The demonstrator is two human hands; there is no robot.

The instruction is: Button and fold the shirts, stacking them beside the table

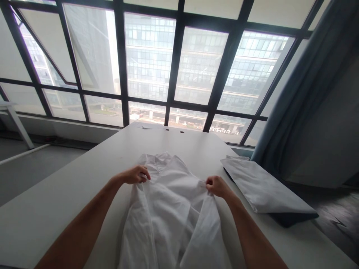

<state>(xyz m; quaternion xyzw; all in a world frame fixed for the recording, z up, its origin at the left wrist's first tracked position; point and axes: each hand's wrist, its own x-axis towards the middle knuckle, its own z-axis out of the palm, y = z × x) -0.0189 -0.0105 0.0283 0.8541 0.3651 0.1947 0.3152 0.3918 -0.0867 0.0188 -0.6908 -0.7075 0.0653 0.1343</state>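
Observation:
A white shirt (168, 201) lies spread over the table in front of me, its far end bunched and wrinkled and its near end running out of view at the bottom. On its left edge my left hand (138, 175) is closed, the fingers pinching the cloth. My right hand (215, 186) pinches the opposite edge, also closed, with the fabric drawn up a little between thumb and fingers. Folds hang down from both grips, and a darker gap shows between layers near the bottom middle.
The white table (70, 186) reaches to the window wall. At right lies a folded white garment (266, 185) over something dark (294, 218). A paper-like sheet (150, 127) and two dark holes are at the far edge. A blue-grey curtain (297, 97) hangs at right.

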